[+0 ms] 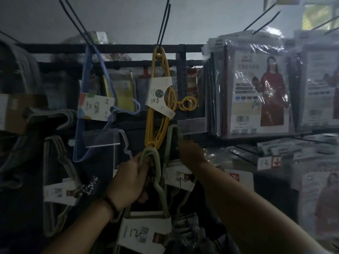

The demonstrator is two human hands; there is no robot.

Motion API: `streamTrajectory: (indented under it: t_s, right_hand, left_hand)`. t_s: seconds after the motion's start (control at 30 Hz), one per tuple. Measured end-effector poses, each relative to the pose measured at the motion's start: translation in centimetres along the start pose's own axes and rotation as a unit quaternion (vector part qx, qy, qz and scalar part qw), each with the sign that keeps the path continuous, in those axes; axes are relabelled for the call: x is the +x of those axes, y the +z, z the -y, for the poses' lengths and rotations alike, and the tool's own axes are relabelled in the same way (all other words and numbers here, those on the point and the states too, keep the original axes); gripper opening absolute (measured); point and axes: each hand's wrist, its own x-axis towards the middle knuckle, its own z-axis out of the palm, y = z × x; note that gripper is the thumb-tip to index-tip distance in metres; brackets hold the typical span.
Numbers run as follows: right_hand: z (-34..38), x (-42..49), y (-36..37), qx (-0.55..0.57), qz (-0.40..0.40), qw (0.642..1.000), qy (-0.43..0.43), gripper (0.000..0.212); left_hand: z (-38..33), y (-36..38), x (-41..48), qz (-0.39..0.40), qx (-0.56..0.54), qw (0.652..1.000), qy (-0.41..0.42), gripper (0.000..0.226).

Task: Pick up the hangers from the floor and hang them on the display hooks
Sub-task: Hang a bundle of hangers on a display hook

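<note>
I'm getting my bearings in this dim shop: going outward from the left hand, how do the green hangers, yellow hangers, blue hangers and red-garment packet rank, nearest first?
1. green hangers, gripped by the left hand itself.
2. yellow hangers, hanging just above it.
3. blue hangers, higher up on its left.
4. red-garment packet, far off to the upper right.

A dim shop: black wire display hooks [163, 21] carry yellow plastic hangers [150, 125] with a price card [157, 96], beside clear-wrapped garment packs [256, 92].
</note>
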Motion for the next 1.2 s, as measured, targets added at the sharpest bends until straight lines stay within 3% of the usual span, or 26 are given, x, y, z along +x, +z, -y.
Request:
streamTrajectory:
  t_s: [0.23, 0.4, 0.47, 0.53, 0.67, 0.77, 0.83, 1.0, 1.2]
  right_hand:
    - [0.1, -3.0, -2.9, 0.084, 0.015, 0.996, 0.024, 0.025]
    - [0.5, -10.1, -4.5, 0.293, -0.017, 0.953, -0.078, 0.026]
    - [0.9, -12.3, -5.1, 0.265, -0.007, 0.956, -0.127, 0.03]
    - [1.4, -13.5, -5.2, 0.169, 0.005, 0.976, -0.136, 0.029]
    - [0.9, -13.7, -4.3, 0.084, -0.009, 0.992, -0.096, 0.011]
    - [0.3, -13.5, -4.1, 0.024, -0.023, 0.997, -0.064, 0.017]
    - [-0.2, -13.4, -4.4, 0.019, -0.024, 0.999, -0.038, 0.015]
    - [-0.6, -12.9, -4.9, 0.012, -0.046, 0.999, -0.014, 0.016]
    - [-0.5, -13.9, -6.1, -0.027, -0.097, 0.995, -0.023, 0.026]
  left_hand:
    - [-0.5, 1.3, 0.7, 0.005, -0.04, 0.998, -0.041, 0.026]
    - [-1.3, 2.1, 2.3, -0.007, -0.053, 0.998, -0.043, 0.032]
    - [-1.4, 2.7, 3.4, -0.033, -0.024, 0.998, -0.039, 0.037]
    - [-1.9, 3.3, 4.0, -0.046, -0.016, 0.998, -0.041, 0.039]
    - [-2.5, 4.3, 4.2, -0.033, -0.035, 0.998, -0.048, 0.038]
    - [-2.2, 4.6, 3.3, -0.019, -0.002, 0.999, 0.025, 0.037]
    - [-1.3, 5.2, 1.9, 0.019, -0.02, 0.997, 0.067, 0.054]
    - [0.9, 6.1, -0.4, 0.068, 0.03, 0.994, 0.081, 0.084]
    - [0.6, 6.0, -1.1, 0.031, -0.012, 0.988, 0.153, 0.078]
